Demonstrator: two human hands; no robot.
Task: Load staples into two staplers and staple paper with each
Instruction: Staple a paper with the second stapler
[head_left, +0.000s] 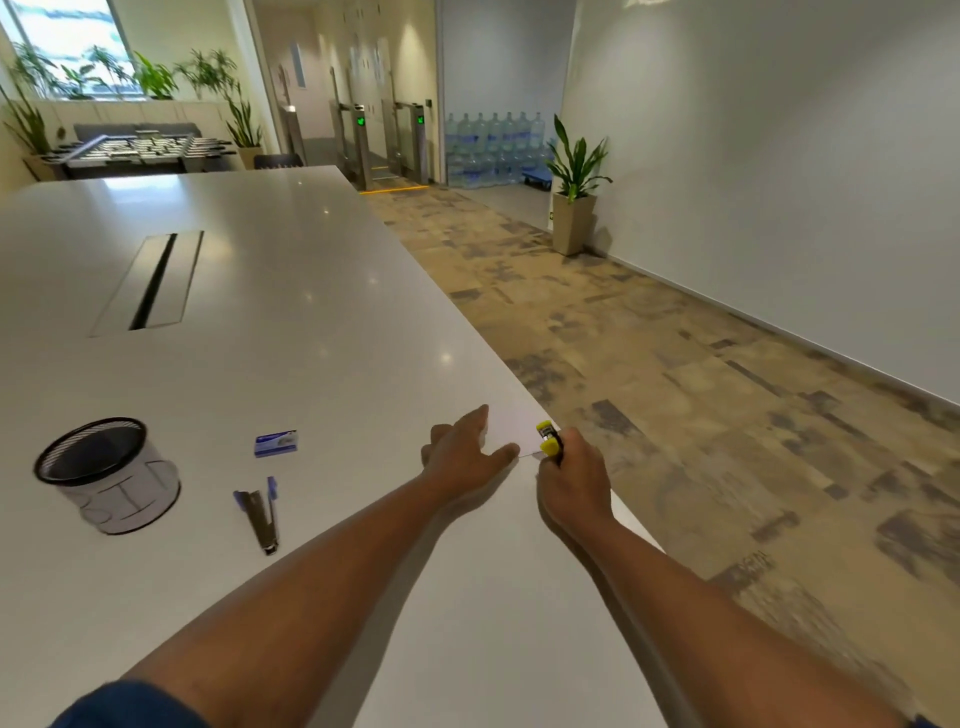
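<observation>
We see the left hand (465, 457) pressing flat on the paper (511, 431); right hand (571, 480), at its 3 o'clock, grasps the yellow stapler (549, 439) at the paper's edge.

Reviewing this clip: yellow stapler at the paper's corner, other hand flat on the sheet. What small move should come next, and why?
Probably squeeze the yellow stapler shut. The right hand grips it at the near corner of the paper, and the left hand presses the sheet flat on the table, so it looks lined up.
</observation>
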